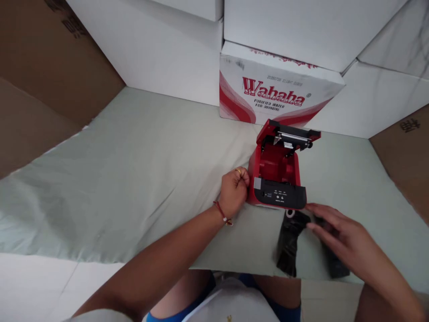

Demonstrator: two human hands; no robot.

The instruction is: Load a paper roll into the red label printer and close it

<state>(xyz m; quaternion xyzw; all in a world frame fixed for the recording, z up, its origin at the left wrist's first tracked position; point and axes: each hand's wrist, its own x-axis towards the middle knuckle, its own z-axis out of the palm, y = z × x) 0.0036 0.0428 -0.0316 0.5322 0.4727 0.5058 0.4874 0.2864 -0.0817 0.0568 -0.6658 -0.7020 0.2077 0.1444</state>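
A red and black thermal printer sits on the cloth-covered table with its lid raised, showing the red paper bay inside. My left hand is closed in a fist against the printer's left side; what its curled fingers hold, if anything, is hidden. By the printer's front right corner, my right hand has its fingers stretched out and apart. Close to those fingertips lies a crumpled black plastic wrapping with a small white ring at its upper end. Partly under my right hand is a blurred dark object.
Behind the printer stands a white and red Wahaha water carton, with large white boxes around it. Brown cardboard panels border the left and right sides. The pale green tablecloth ends at the front edge, close to my legs.
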